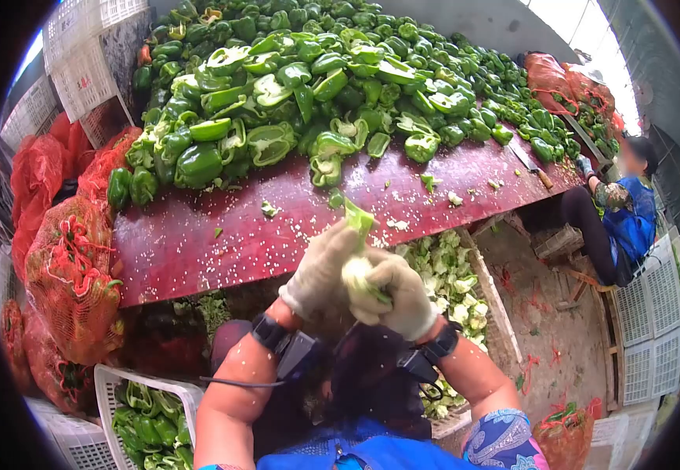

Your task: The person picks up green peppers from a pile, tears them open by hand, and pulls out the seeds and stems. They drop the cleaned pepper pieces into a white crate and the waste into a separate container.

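Both my hands wear pale gloves and meet in front of me, just past the near edge of the red table. My left hand [323, 265] is closed around a piece of green bell pepper [359, 222], its cut end pointing up. My right hand [399, 296] grips a pale, whitish pepper core [358, 274] with a bit of green below it. Whether core and pepper piece are still joined is hidden by the fingers. Beyond them, a heap of whole and halved green bell peppers [309, 86] covers the back of the table.
White seeds and scraps dot the red tabletop [222, 235]. Under its edge lies a trough of pale cores [457, 290]. A white crate [191, 395] of pepper halves stands lower left, beside red mesh sacks [70, 274]. At right, a knife [528, 160] lies near a seated co-worker [630, 211].
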The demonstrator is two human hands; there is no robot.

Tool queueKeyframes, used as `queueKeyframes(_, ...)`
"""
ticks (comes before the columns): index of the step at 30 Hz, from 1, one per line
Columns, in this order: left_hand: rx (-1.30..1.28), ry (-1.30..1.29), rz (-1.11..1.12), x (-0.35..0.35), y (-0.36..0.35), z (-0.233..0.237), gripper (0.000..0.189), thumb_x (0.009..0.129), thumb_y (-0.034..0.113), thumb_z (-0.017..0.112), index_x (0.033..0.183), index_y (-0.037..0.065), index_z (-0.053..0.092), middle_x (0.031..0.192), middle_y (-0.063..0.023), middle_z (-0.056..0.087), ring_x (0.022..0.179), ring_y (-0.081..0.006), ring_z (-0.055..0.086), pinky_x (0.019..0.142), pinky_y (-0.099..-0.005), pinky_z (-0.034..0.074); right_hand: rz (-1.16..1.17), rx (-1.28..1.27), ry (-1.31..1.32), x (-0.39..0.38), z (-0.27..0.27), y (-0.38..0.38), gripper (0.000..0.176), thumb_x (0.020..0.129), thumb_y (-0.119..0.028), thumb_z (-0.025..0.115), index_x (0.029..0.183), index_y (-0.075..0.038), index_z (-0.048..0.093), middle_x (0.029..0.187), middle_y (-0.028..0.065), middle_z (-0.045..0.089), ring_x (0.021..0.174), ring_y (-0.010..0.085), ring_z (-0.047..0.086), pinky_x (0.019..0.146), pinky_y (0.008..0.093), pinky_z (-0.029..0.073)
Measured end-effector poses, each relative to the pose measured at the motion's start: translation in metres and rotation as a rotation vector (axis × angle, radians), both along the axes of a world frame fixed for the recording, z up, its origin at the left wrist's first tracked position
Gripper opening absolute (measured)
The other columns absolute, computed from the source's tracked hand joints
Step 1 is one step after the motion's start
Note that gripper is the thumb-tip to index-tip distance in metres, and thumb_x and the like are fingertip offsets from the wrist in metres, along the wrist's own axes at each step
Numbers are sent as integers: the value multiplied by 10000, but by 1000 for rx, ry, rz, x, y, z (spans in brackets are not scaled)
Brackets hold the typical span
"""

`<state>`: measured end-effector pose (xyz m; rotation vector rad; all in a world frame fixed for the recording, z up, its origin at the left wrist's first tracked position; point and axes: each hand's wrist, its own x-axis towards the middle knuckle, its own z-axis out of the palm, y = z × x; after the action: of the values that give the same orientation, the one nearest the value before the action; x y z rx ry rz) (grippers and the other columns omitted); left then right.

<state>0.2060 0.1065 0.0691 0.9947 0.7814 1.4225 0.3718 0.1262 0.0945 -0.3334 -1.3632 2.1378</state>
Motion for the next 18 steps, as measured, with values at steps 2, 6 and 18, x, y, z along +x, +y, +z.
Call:
queueKeyframes(2,-53,146,58,-21,2,-1,636,976,593,606,1332,67,576,974,-49,661,812,-108,638,650,-250,518,157,387,-241,17,13,21,192,927,-116,570,963,38,680,789,45,617,559,81,528,503,246,412)
queueKeyframes(6,-216,-194,230,-67,12,-10,647,994,610,552,1311,46,553,959,-107,670,768,-188,693,540,-291,560,45,1246,-785,30,-12,115,350,944,-395,680,1021,-56,722,906,127,706,831,259,686,714,427,548)
queueKeyframes(18,-237,41,425,-104,22,-23,577,1036,543,513,1314,45,602,1071,-162,688,890,-216,674,708,-408,581,-921,1619,-1366,-57,-99,302,113,828,-66,615,916,-81,683,921,160,690,886,368,692,763,469,573)
